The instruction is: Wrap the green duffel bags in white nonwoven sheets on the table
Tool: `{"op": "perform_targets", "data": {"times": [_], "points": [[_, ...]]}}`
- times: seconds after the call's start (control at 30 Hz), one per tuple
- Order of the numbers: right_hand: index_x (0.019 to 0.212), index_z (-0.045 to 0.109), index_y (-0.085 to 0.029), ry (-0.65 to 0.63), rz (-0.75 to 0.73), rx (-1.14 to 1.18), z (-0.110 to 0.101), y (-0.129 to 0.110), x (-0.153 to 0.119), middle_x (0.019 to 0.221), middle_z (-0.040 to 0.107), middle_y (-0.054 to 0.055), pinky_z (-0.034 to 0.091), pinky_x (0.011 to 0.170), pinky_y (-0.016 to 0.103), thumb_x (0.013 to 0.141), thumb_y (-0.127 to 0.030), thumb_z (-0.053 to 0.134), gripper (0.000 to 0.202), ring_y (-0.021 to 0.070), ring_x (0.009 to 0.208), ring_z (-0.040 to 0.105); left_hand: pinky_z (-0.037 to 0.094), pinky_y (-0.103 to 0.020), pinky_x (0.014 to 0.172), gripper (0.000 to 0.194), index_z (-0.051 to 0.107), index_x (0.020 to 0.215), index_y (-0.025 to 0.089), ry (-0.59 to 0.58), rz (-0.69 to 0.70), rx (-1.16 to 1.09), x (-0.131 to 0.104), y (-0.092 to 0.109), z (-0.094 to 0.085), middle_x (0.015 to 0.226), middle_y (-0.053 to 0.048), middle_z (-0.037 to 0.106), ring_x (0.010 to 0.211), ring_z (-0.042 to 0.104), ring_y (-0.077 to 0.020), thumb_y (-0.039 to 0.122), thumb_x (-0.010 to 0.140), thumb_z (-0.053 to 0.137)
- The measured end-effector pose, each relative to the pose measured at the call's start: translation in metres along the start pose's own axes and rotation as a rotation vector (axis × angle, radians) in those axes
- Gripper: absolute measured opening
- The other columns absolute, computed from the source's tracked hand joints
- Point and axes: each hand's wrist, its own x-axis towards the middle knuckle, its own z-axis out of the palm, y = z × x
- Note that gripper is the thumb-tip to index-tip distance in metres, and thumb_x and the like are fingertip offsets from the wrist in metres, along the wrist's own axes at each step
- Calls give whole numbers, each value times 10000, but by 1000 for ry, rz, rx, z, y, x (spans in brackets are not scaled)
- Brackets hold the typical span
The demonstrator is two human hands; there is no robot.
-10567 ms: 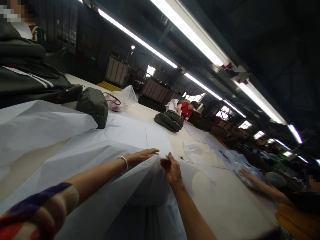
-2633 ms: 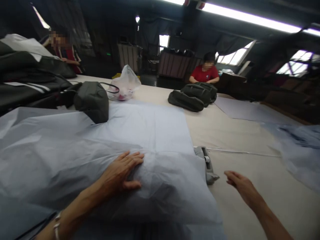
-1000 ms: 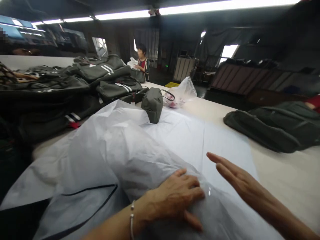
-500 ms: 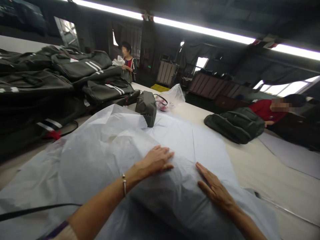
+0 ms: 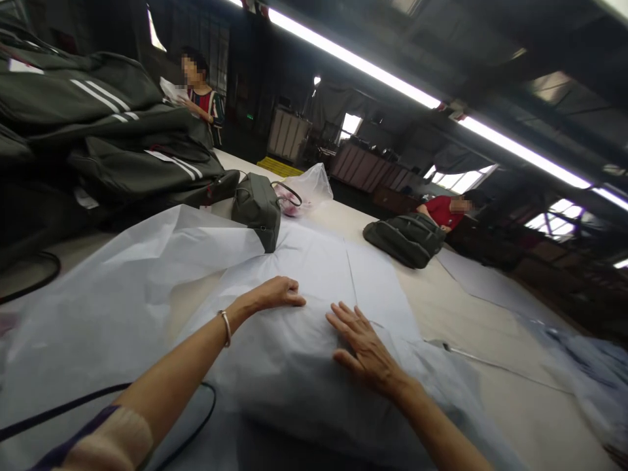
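Lay across the table (image 5: 451, 297) as bulging white sheeting (image 5: 294, 373), running roughly left to right. Placed the right hand (image 5: 363, 347) directly over the thickest part, nearer its middle, with fingers fanned apart. Curled the left hand (image 5: 279, 292) along the far side; could not confirm a grip.

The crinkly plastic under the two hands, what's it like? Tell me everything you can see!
The plastic looks thin, whitish and partly see-through, with lots of wrinkles. It lies spread over the pale table, bulging up in the middle; what is inside or underneath is hard to tell. A small dark green bag touches its far side. The left hand touches it with curled fingers; the right hand spreads over it.
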Motion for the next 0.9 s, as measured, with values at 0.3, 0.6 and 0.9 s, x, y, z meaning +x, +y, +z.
{"op": "perform_targets", "data": {"times": [0.3, 0.6, 0.9], "points": [[1488, 339, -301, -71, 96, 124, 4, -1, 10, 1575, 303, 48, 235, 1187, 512, 920, -588, 483, 653, 279, 1456, 243, 407, -393, 1015, 232, 608, 1105, 209, 356, 317, 208, -44, 78, 15, 1190, -78, 660, 1130, 586, -232, 338, 919, 562], [1381, 514, -223, 160, 78, 391, 9, 1, 10, 1486, 450, 107, 286, 1170, 515, 864, -481, 625, 588, 279, 1397, 374, 413, -487, 1078, 646, 468, 1372, 142, 287, 256, 451, -45, 79, 87, 1388, -169, 550, 1254, 544, -305, 517, 861, 594], [1114, 680, -174, 880, 804, 706, -62, 127, -172, 1108, 712, 77, 491, 953, 375, 866, -505, 569, 429, 221, 1038, 639, 478, -412, 1025, 571, 605, 1244, 244, 239, 205, 412, -29, 36, 81, 1298, -73, 641, 1153, 627, -283, 606, 817, 497]]}}
